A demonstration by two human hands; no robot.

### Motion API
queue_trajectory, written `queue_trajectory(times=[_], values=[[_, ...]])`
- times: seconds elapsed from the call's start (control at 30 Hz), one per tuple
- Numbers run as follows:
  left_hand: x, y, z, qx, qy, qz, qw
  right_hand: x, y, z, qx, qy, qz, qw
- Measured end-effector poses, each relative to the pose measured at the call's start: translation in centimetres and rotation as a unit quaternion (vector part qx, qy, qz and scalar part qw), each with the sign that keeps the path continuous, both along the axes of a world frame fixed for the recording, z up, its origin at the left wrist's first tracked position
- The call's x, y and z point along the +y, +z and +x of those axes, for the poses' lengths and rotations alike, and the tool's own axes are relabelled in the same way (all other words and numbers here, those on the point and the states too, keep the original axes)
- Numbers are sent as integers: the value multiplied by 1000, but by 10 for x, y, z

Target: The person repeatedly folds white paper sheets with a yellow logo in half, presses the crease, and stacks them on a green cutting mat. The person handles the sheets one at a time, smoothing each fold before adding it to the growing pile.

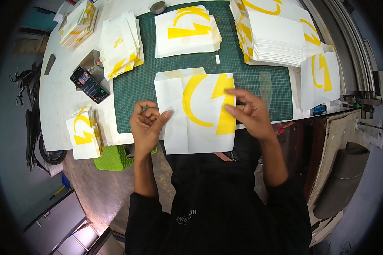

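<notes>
Folded paper sheet (174,131), white with a yellow print, sits mid-view right in front of the person, upper part over the green cutting mat (149,85), bottom hanging past the near edge of the table (57,106).

Container-wise, there's one round metal tin (158,7) way out between 11 and 12 o'clock; can't really make out what's in it.

As for which way it points: a flap sticks up toward 12, left of centre, and the straight bottom edge faces 6. It's nearly square, so the long axis is only barely 12-to-6. The yellow arc bulges toward 9, with the bolt shape on the 3 o'clock side.

Left hand (147,125) has its grip closed on the 9 o'clock edge, thumb on the front. Right hand (251,112) is at the 3 o'clock edge, finger and thumb a bit apart over the yellow; can't tell if it's pinching.

Similar prints show on the paper stack (178,49) at 12 and the tall pile (276,38) between 1 and 2. Small pale lettering shows on the black shirt (217,191).
</notes>
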State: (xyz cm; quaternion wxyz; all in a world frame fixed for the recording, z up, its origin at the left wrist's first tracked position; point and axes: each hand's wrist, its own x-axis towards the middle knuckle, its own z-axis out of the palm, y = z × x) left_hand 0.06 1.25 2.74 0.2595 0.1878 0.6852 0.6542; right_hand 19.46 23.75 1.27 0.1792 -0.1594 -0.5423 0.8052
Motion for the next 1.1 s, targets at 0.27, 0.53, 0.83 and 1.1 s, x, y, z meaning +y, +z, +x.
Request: queue_trajectory(times=[0.27, 0.53, 0.83, 1.1], values=[[3, -1, -3, 37, 8, 39, 999, -5, 6, -2, -73, 98, 113, 986], [-10, 1, -24, 57, 13, -31, 998, 1, -12, 14, -75, 92, 83, 989], [-11, -4, -33, 86, 37, -51, 994, -9, -7, 15, -102, 162, 63, 980], [-4, -8, -34, 105, 27, -40, 993, -14, -14, 11, -10, 152, -20, 988]])
